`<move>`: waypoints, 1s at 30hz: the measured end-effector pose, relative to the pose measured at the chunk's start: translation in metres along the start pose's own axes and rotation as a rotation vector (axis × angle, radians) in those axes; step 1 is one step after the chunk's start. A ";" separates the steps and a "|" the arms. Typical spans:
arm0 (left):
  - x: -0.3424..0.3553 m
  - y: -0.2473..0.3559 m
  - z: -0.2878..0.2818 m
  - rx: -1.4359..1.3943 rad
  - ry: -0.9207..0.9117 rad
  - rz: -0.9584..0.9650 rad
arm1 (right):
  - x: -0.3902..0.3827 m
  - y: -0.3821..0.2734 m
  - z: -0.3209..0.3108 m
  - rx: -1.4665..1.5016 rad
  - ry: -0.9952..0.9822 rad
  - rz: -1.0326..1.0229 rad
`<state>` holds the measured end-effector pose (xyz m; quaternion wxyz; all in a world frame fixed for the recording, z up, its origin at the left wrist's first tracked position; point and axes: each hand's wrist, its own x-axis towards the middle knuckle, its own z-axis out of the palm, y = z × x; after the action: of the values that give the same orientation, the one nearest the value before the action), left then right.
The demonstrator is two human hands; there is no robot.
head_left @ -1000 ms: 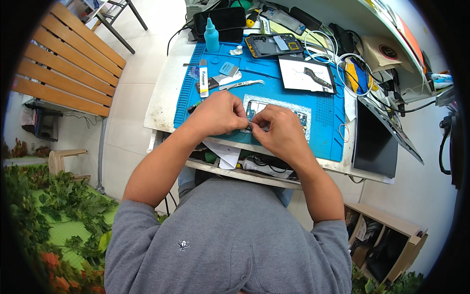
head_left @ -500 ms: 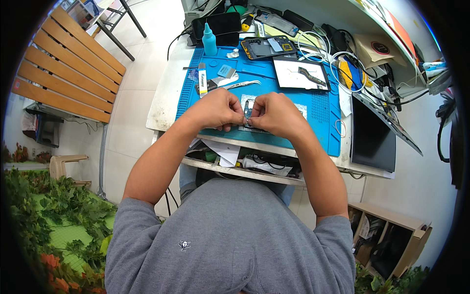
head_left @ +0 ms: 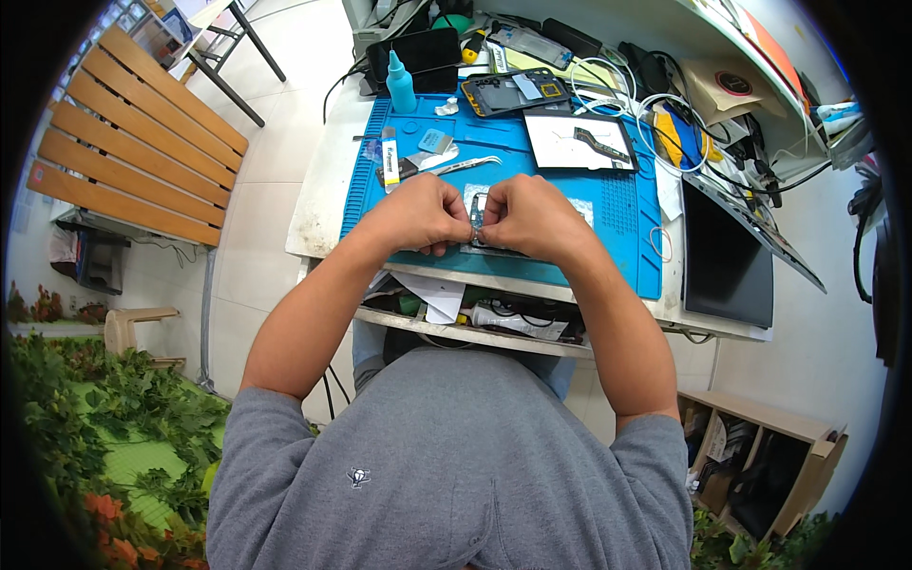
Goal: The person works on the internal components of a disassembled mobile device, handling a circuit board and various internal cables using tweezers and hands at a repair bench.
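Note:
My left hand (head_left: 426, 215) and my right hand (head_left: 527, 217) meet with pinched fingertips over an opened phone with a blue circuit board (head_left: 477, 214), which lies on a pale pad (head_left: 582, 207) on a blue silicone mat (head_left: 622, 266). What the fingertips grip is too small and covered to make out, and much of the phone is hidden under my right hand. Just beyond my hands are silver tweezers (head_left: 470, 162), a yellow-and-white tube (head_left: 390, 157) and a small grey block (head_left: 434, 142).
Toward the back stand a blue dropper bottle (head_left: 400, 90) and phone parts (head_left: 503, 93), with a white-screened panel (head_left: 575, 142) and tangled cables (head_left: 655, 114). A dark screen (head_left: 727, 275) is at the right. An open drawer (head_left: 475, 344) sits under the desk edge, a wooden slatted seat (head_left: 142, 133) at left.
My right hand has moved slightly up and left, covering more of the phone. Both hands stay pinched close together. The desk has shifted a little in the view.

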<state>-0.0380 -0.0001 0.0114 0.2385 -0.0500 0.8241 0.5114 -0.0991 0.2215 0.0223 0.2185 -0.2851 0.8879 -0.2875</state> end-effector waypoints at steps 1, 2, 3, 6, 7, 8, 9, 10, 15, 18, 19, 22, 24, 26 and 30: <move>-0.001 0.002 0.000 0.019 0.010 -0.007 | 0.000 -0.001 0.000 -0.004 -0.007 0.006; -0.002 0.004 0.000 0.038 0.021 -0.013 | 0.001 -0.002 0.000 -0.008 -0.014 0.012; -0.003 0.004 0.001 0.040 0.020 -0.013 | 0.001 -0.002 -0.001 -0.006 -0.013 0.013; -0.003 0.006 0.002 0.061 0.029 -0.013 | 0.002 -0.003 -0.001 -0.029 -0.021 0.021; -0.004 0.006 0.003 0.048 0.034 -0.005 | 0.002 -0.003 -0.001 -0.044 -0.024 0.017; -0.004 0.006 0.003 0.034 0.039 0.003 | 0.002 -0.004 -0.001 -0.058 -0.027 0.013; -0.004 0.004 0.002 0.036 0.039 0.002 | 0.002 -0.005 -0.002 -0.056 -0.026 0.012; -0.003 0.001 0.000 0.007 0.030 0.003 | 0.002 -0.008 -0.003 -0.053 -0.035 0.027; -0.003 0.004 0.002 0.003 0.021 -0.008 | 0.003 -0.007 -0.003 -0.073 -0.035 0.040; -0.002 0.005 0.004 0.024 0.036 -0.002 | 0.003 -0.007 -0.003 -0.081 -0.027 0.044; -0.002 0.005 0.005 0.035 0.043 -0.007 | 0.002 -0.008 -0.004 -0.077 -0.033 0.039; -0.001 0.008 0.005 0.062 0.045 -0.023 | 0.004 -0.004 -0.004 -0.068 -0.042 0.014; 0.000 0.011 0.002 0.078 0.040 -0.036 | 0.006 -0.001 -0.004 -0.063 -0.045 -0.009; 0.001 0.013 0.000 0.085 -0.004 -0.055 | 0.006 0.000 -0.005 -0.043 -0.038 -0.002; 0.004 0.016 -0.003 0.085 -0.024 -0.078 | 0.005 -0.002 -0.006 -0.039 -0.042 0.004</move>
<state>-0.0474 0.0056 0.0241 0.2699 -0.0655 0.8396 0.4668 -0.1059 0.2192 0.0272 0.2321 -0.2936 0.8891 -0.2636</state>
